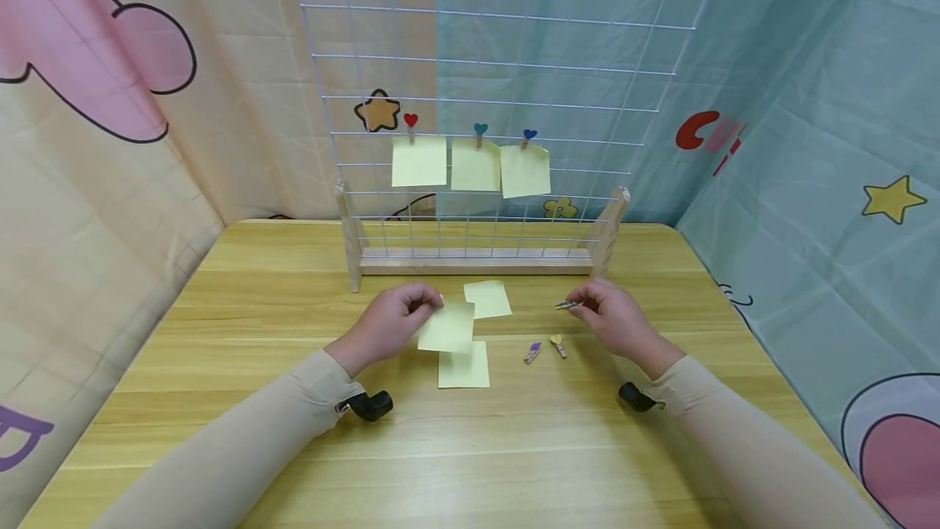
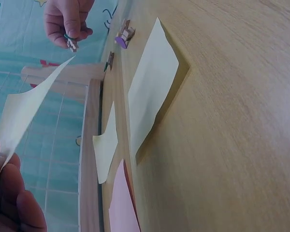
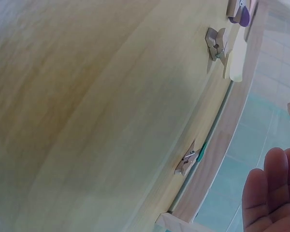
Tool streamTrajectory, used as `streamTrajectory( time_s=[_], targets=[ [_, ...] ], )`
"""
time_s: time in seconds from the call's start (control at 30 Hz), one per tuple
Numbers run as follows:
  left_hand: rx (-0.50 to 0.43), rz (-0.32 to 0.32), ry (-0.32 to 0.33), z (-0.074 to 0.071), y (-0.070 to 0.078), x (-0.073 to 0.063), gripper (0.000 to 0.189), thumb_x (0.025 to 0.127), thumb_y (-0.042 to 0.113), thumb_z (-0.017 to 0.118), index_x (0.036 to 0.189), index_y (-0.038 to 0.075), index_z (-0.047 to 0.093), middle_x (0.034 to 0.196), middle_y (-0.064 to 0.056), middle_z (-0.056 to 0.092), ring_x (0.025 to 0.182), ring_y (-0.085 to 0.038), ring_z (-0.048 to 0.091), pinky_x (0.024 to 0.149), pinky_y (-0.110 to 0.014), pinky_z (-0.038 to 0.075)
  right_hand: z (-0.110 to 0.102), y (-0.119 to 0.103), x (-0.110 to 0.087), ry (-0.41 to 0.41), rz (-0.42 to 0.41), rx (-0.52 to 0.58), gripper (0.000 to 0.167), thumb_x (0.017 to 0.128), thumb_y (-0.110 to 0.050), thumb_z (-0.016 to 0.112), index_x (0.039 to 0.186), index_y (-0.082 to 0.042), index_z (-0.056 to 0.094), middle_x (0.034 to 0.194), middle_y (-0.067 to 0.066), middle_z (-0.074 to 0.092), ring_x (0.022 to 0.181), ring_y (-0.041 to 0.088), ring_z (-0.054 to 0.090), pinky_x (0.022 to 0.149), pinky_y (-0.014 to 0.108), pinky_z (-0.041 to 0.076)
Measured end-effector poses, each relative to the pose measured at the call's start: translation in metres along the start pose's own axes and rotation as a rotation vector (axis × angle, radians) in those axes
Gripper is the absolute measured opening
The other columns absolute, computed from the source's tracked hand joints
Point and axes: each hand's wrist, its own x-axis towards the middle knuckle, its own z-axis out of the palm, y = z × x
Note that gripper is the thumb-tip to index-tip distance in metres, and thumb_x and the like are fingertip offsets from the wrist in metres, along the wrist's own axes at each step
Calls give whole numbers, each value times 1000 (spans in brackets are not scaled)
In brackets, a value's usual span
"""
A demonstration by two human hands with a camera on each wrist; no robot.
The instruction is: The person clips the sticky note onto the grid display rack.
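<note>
My left hand (image 1: pixel 396 321) pinches a pale yellow sticky note (image 1: pixel 446 327) by its edge, above the table; the left wrist view shows that note slightly curled. Across from it, my right hand (image 1: pixel 615 318) pinches a small wooden clothespin (image 1: pixel 567 305) between thumb and fingers. One yellow note (image 1: pixel 488 299) lies behind the held note, another (image 1: pixel 464 370) in front of it. Between the hands lie a clothespin with a purple top (image 1: pixel 533 352) and one with a yellow top (image 1: pixel 558 345). The right wrist view also has a green-topped clothespin (image 3: pixel 187 159) on the table.
A white wire grid (image 1: pixel 507 72) stands upright in a wooden base (image 1: pixel 470 265) at the back. Three yellow notes hang there under heart clothespins: red (image 1: pixel 410 120), green (image 1: pixel 481 130) and blue (image 1: pixel 529 135). A pink note (image 2: pixel 122 203) lies on the table. Printed curtains (image 1: pixel 800 211) surround it.
</note>
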Motion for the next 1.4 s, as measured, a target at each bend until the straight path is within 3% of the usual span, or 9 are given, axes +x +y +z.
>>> streamTrajectory(
  time_s=[0.33,1.4],
  targets=[
    [29,-28,-18,0,3,0,17,103,10,65,119,9,70,95,-2,64,83,-17,56,73,-27,49,1,0,0,-33,8,-25,6,97,-2,72,102,-4,75,97,7,67,80,15,55,68,24,47],
    [63,-20,-12,1,1,0,14,103,10,66,115,11,74,99,-1,70,86,-17,57,75,-28,51,6,1,-3,-54,20,-32,6,98,-4,72,103,-5,74,96,6,67,79,15,53,67,24,45]
  ],
)
